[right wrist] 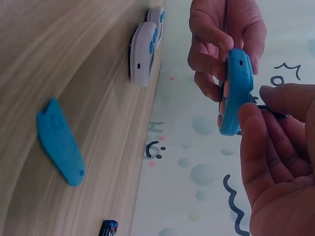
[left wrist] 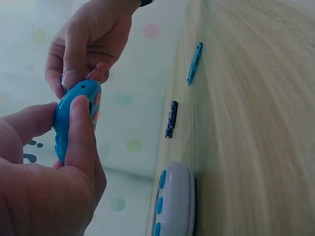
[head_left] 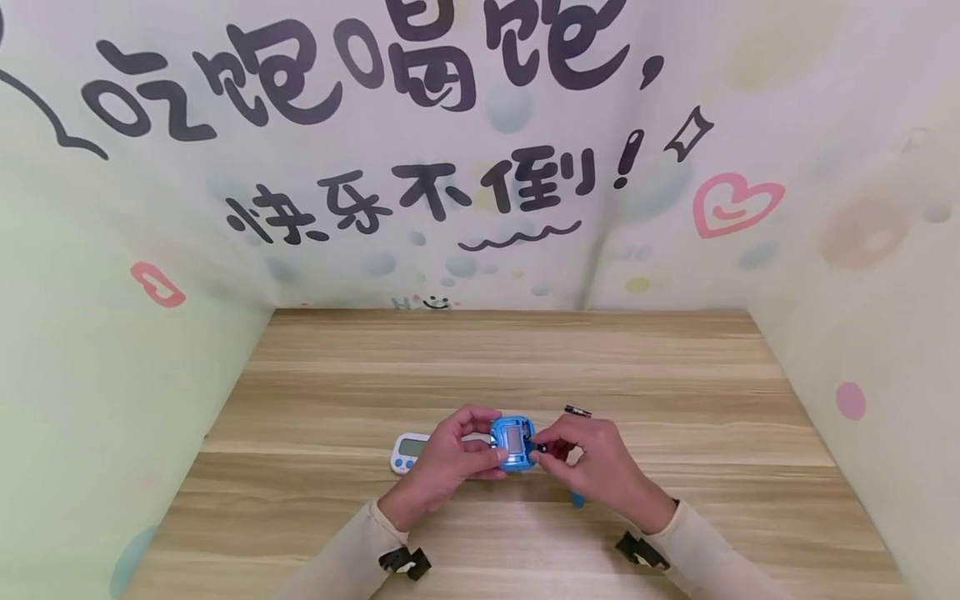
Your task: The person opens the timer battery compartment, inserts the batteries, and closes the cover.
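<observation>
I have the blue gadget [head_left: 513, 442] up off the wooden table [head_left: 525, 358], near the middle of the head view, with its small screen facing up. The left hand [head_left: 450, 457] grips it by its edges, thumb on one side and fingers on the other, as the left wrist view also shows. The right hand [head_left: 600, 460] is narrow, thumb and fingertips pinching a small dark piece [right wrist: 273, 112] at the gadget's near-side edge; the fingers cover much of it, so I cannot tell how far in it sits. Around this work I count several loose things on the table. A white timer [head_left: 408, 450] with a grey screen and blue buttons lies beside the left hand, which hides part of it from me; from the right wrist I make out a second white timer [right wrist: 157, 19] just behind the nearer one. A dark battery [head_left: 577, 411] lies beyond the right hand, apart from it. A blue cover [right wrist: 60, 142] lies flat on the wood; in the head view the right hand blocks all but a bit of it. Pale sleeves [head_left: 337, 554] and black wrist straps [head_left: 405, 562] fill the near side of my view. Patterned walls [head_left: 847, 250] close the table in at the back and both sides, with big dark lettering [head_left: 431, 62] across the back one.
</observation>
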`<state>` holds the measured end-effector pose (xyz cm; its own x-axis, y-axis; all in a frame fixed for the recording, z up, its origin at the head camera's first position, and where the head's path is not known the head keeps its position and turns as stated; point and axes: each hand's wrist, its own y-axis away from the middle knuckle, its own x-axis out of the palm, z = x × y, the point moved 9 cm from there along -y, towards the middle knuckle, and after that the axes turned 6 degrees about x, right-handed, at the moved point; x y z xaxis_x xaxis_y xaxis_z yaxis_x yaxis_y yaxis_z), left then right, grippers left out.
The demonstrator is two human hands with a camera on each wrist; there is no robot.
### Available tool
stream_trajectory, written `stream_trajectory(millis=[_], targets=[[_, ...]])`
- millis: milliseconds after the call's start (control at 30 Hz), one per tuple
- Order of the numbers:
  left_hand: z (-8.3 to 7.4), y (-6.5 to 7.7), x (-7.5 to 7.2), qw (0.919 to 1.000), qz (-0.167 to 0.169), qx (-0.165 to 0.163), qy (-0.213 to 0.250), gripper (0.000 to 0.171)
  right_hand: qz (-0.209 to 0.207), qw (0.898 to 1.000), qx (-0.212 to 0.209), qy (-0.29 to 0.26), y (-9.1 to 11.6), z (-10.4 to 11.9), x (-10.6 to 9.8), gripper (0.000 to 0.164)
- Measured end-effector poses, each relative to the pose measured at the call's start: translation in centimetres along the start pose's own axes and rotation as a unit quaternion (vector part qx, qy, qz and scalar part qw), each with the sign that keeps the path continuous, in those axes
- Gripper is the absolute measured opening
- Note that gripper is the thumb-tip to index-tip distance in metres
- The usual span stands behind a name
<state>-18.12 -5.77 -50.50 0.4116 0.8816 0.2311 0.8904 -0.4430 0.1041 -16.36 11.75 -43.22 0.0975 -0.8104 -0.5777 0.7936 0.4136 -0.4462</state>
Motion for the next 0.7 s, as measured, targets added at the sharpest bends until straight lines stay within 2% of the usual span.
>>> stream_trajectory(millis=[267, 467, 700], targets=[[0.09, -0.07, -0.09, 1.0000, -0.004, -0.003, 0.008, 0.058, 0.029, 1.000, -0.007, 0.004, 0.18, 0.05, 0.56, 0.018], [0.08, -0.07, -0.21, 1.0000, -0.002, -0.002, 0.002, 0.058, 0.033, 0.999, -0.030, 0.012, 0.31, 0.17, 0.72, 0.017], [-0.01, -0.05, -0.12, 1.0000, 0.003, -0.001, -0.005, 0.058, 0.036, 0.999, -0.028, 0.027, 0.45, 0.14, 0.84, 0.018]])
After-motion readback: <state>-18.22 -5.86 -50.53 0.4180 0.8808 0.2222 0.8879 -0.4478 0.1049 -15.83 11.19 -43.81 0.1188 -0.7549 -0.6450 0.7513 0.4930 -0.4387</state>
